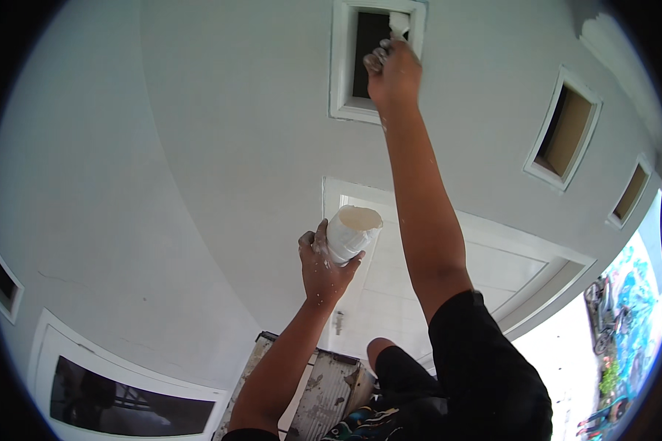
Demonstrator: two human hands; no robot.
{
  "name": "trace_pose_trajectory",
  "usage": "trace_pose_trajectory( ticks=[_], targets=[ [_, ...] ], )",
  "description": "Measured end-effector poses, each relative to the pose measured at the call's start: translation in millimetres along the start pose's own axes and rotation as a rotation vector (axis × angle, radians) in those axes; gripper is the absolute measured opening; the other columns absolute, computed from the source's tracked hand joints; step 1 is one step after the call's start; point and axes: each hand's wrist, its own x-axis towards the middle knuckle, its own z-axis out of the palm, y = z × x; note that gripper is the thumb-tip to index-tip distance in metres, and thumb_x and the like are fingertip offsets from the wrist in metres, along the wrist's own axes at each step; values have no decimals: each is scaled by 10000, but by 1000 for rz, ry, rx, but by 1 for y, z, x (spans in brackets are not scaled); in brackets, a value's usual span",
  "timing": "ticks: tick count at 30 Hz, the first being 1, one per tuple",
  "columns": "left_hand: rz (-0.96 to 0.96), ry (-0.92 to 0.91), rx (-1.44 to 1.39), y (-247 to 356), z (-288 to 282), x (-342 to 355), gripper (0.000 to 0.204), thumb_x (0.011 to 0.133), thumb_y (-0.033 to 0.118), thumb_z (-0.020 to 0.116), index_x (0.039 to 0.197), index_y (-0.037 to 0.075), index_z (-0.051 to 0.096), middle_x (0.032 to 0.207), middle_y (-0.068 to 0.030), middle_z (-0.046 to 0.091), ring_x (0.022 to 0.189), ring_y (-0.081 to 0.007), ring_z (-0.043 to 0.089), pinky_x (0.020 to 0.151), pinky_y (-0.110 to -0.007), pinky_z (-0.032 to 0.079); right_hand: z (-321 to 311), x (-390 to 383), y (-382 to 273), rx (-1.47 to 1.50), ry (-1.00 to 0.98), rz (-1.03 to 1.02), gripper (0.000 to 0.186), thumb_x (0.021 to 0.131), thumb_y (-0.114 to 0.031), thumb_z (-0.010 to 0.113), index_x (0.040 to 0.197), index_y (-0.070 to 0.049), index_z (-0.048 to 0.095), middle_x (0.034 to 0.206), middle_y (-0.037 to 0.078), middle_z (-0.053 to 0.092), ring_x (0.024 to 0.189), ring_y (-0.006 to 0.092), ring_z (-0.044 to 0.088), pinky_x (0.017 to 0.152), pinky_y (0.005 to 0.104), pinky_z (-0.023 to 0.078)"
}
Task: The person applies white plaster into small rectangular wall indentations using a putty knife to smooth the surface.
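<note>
My right hand (pixel 396 72) is raised high and closed round a paintbrush (pixel 399 24). Its white-coated bristles are up against the inner right side of a small white-framed wall opening (pixel 341 66); my fingers hide most of the handle. Lower down, my left hand (pixel 327 266) grips a white cup-like container (pixel 349 237) from below and the side. The container is tilted a little, with an uneven rim and pale insides; how much it holds is unclear. White paint smears show on the fingers of both hands.
Two more framed openings, a nearer one (pixel 563 131) and a smaller one (pixel 630 194), line the grey wall to the right. Below the container is a white door (pixel 397 294). A paint-spattered platform (pixel 324 389) lies underneath me. A dark-paned window (pixel 125 400) sits lower left.
</note>
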Motion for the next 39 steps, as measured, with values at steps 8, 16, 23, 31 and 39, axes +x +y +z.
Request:
trace_pose_trajectory(
  ticks=[8,16,23,31,39],
  targets=[
    [23,-4,18,1,-4,-1,1026,665,294,967,1498,40,425,1288,-204,436,1144,-378,543,958,-495,554,-5,-22,-5,-168,14,-23,86,1021,-80,503,1049,-47,578,810,4,475,614,105,365,540,297,325],
    [-20,-20,-3,1,-9,0,1017,659,279,968,1489,36,435,1279,-197,437,1136,-379,542,950,-489,555,-23,-33,-1,-162,-19,-19,58,1001,-53,512,961,-40,552,782,19,460,604,117,360,544,308,332],
    [-34,-36,-24,-1,-9,-1,1039,655,291,968,1505,32,431,1282,-205,450,1158,-394,543,952,-501,554,-5,-19,-6,-144,-32,-52,67,1004,-46,509,946,-35,540,775,14,452,593,114,363,545,306,330],
    [-11,-35,15,3,-8,0,1027,652,299,968,1489,27,439,1279,-203,450,1142,-390,550,942,-500,558,-4,-9,-10,-146,-63,-6,69,1016,-61,507,1006,-32,568,785,9,454,595,104,360,538,300,321],
    [23,-1,34,0,-6,-2,1033,652,294,969,1495,33,431,1280,-199,444,1133,-388,549,929,-499,562,-19,-31,-13,-201,9,-41,79,997,-41,516,925,-34,547,759,15,460,603,116,374,544,305,326]
  ],
)
